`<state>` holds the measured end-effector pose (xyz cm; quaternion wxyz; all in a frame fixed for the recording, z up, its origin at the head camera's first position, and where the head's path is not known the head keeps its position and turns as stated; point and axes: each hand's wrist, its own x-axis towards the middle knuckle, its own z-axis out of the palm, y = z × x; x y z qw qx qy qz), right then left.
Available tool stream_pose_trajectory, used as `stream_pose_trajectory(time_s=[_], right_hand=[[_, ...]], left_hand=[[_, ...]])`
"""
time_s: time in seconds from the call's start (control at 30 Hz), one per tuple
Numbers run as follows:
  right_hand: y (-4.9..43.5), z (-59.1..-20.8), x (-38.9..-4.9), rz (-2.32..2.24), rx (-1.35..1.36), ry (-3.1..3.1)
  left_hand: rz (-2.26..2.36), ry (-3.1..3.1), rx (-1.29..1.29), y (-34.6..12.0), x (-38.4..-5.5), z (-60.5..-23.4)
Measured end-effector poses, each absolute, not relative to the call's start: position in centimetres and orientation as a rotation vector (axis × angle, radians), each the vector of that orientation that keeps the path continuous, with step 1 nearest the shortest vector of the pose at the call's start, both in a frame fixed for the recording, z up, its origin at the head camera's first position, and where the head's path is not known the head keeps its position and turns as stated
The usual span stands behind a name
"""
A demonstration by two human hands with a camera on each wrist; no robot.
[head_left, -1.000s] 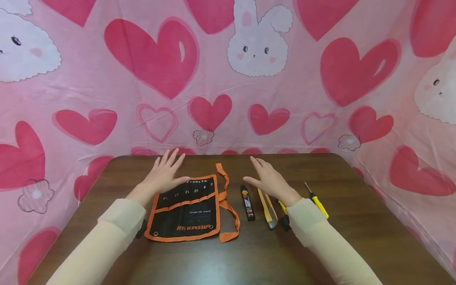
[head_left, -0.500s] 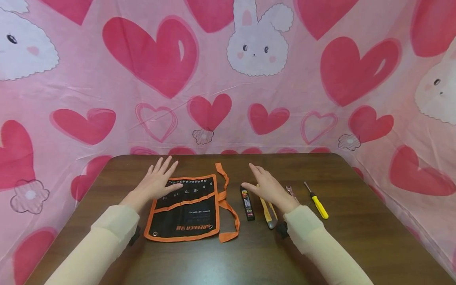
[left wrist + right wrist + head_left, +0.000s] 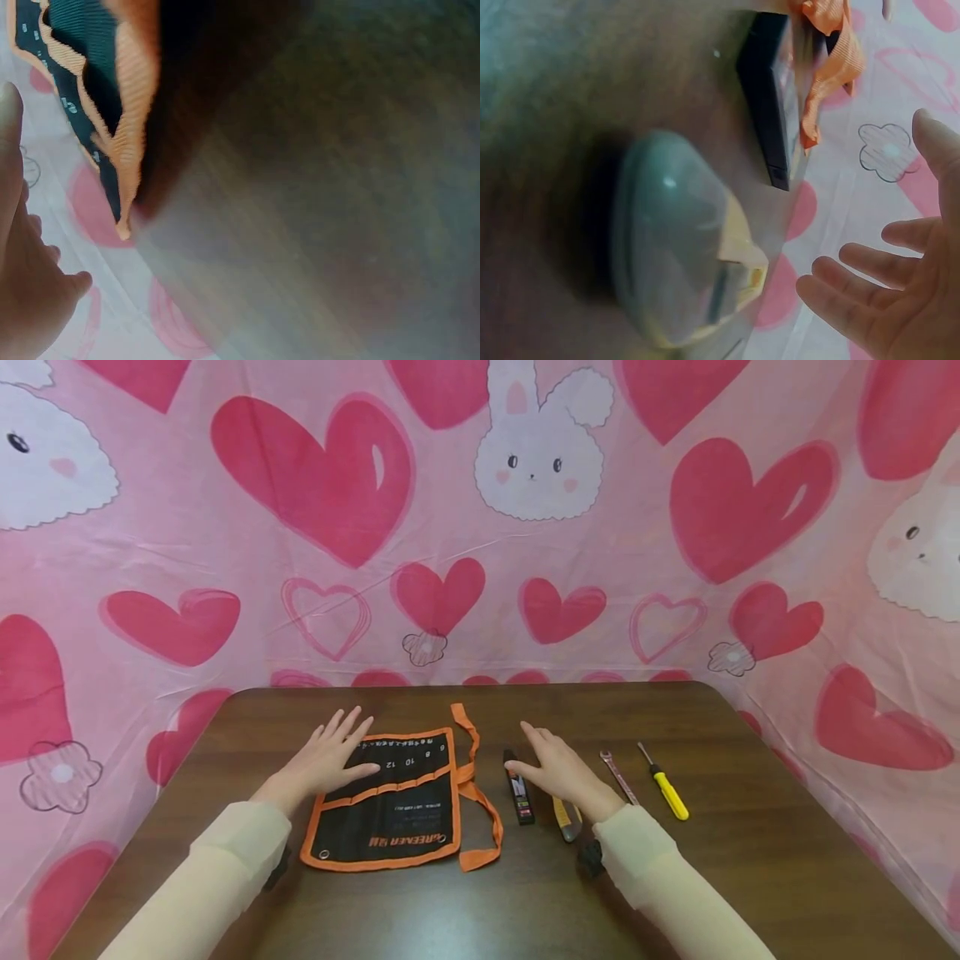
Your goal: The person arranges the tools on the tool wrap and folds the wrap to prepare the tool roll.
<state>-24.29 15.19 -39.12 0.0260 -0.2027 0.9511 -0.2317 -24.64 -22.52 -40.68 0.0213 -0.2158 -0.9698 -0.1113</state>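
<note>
A black tool pouch [image 3: 405, 817] with orange edging lies flat and unrolled left of centre, its orange tie strap [image 3: 483, 814] trailing on the right. Over its upper left corner my left hand [image 3: 318, 764] is held with fingers spread, holding nothing. My right hand [image 3: 562, 770], likewise spread and holding nothing, hovers above a yellow and grey utility knife [image 3: 567, 821] and partly hides it. Beside that knife, a slim black case with a printed label [image 3: 519, 795] lies near my right thumb. The right wrist view shows the knife's grey rounded end [image 3: 667, 232] up close.
Right of my right hand lie a small wrench [image 3: 617, 777], partly covered by the sleeve, and a yellow-handled screwdriver [image 3: 670, 791]. All rest on a dark wooden table [image 3: 450, 918]. A pink cloth with hearts and rabbits [image 3: 442, 468] hangs behind and beside it.
Both hands have drawn back a little toward the person, fingers still spread. The wrench, hidden behind the right arm at first, now shows. The tools and pouch stay in place.
</note>
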Motion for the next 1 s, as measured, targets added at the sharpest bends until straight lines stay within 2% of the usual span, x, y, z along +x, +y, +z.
stream_pose_trajectory(time_s=[0.63, 1.0], right_hand=[[14.6, -40.7, -23.6, -0.739, -0.516, 2.868], [14.5, -41.6, -23.8, -0.945, -0.505, 2.754]], left_hand=[[-0.406, -3.113, -0.735, -22.3, -24.5, -41.6], [-0.466, -3.178, -0.701, -22.2, -24.3, -41.4]])
